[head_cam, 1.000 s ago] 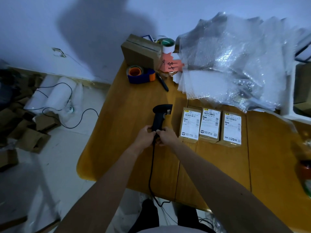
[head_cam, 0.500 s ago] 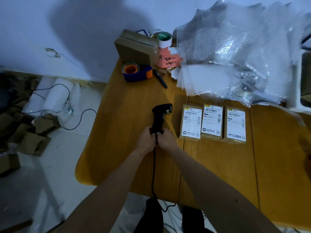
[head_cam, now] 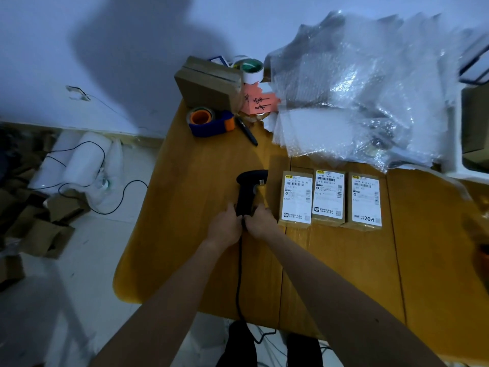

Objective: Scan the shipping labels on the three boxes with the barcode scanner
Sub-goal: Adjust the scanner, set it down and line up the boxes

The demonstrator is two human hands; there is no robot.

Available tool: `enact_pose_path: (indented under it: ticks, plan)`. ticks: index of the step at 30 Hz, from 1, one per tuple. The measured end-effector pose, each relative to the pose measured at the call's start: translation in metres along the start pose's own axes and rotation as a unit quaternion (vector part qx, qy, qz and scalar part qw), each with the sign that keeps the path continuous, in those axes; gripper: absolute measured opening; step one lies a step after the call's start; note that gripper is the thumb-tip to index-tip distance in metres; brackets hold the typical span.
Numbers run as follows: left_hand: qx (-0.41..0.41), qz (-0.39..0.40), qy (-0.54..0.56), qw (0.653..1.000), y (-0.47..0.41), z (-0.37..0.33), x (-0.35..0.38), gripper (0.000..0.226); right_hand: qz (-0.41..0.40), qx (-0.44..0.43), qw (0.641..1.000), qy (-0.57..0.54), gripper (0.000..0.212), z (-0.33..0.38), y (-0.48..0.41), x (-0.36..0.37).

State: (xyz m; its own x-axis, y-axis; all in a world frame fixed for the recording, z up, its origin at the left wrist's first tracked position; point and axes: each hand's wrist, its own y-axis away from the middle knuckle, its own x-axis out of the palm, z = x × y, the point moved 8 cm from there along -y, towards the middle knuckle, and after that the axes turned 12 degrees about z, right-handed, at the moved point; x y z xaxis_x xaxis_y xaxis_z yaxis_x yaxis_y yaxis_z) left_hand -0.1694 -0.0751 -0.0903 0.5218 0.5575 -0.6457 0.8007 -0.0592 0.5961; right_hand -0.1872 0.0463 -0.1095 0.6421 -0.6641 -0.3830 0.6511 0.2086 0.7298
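Nearest, two bare forearms reach out over the near edge of the table [head_cam: 185, 207], and a black cable [head_cam: 239, 274] runs up between them from below the edge. Both hands meet at the bottom of the scanner [head_cam: 247, 194]: the left hand [head_cam: 223, 229] is curled round the left side of the handle's foot, the right hand [head_cam: 260, 223] round its right side, fingers closed on the handle where the cable enters it. The scanner lies along the wood, handle toward the person, head at the far end with its window turned right, toward the boxes.

This looks like the pick-up step, with no label read yet. The next move calls for lifting the scanner, most likely in one hand, and aiming the head down at the first barcode, with the cable kept from dragging across the boxes.

Just right of the scanner, three small brown boxes lie flat in a row, sides touching or nearly so: the left box [head_cam: 295, 200], middle box [head_cam: 328, 196] and right box [head_cam: 365, 201]. Each carries a white label facing up, with a barcode near its far end. The print is sharp enough to show bars, so the labels seem unobstructed.

Beyond them lies a heap of bubble wrap [head_cam: 357, 102], and to the left a tape dispenser [head_cam: 210, 121].
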Motion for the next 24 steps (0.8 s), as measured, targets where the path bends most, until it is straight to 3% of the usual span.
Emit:
enact_pose_path:
  ticks: [3,6,9,14,20,24]
  plan:
    - [-0.018,-0.015,0.007,1.0,0.002,0.0,-0.002,0.028,-0.008,-0.023,1.0,0.013,0.056,0.004,0.009,-0.005]
    - [-0.033,-0.111,0.008,0.993,0.011,-0.007,-0.013,0.034,-0.036,-0.054,0.998,0.025,0.054,0.01,0.022,-0.018]
    - [0.038,-0.171,0.035,0.984,0.014,-0.032,-0.014,0.02,-0.064,-0.089,0.993,0.031,0.042,0.013,0.033,-0.038]
    - [0.11,-0.127,0.045,0.985,0.01,-0.069,0.006,0.031,-0.117,-0.107,0.986,0.06,0.037,-0.001,0.052,-0.08]
    - [0.076,0.018,0.051,0.996,0.016,-0.092,0.038,0.089,-0.165,-0.135,0.97,0.121,0.027,-0.028,0.067,-0.122]
    - [0.064,0.019,0.016,0.998,0.013,-0.099,0.041,0.087,-0.238,-0.136,0.954,0.119,0.03,-0.057,0.083,-0.159]
